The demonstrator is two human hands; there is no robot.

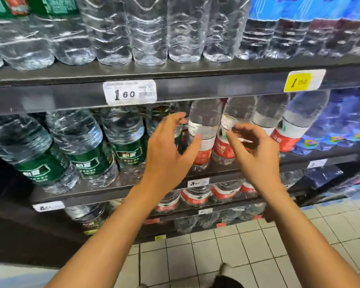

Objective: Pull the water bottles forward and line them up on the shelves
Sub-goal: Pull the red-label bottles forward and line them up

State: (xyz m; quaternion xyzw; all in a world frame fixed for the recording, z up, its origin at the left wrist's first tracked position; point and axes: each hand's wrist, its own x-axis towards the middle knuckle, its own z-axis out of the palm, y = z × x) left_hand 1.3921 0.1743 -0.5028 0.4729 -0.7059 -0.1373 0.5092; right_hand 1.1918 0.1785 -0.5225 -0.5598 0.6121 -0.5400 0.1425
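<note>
Facing red-label bottle (202,140), between both hands, ungrasped

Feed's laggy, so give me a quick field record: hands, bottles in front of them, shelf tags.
left hand: open, fingers spread, reaching toward the red-label bottle
right hand: fingers loosely curled, holding nothing, in front of the red-label row
green-label bottles: left of the hands, same shelf
price tag: white, on the shelf edge above
yellow tag: farther right
</note>
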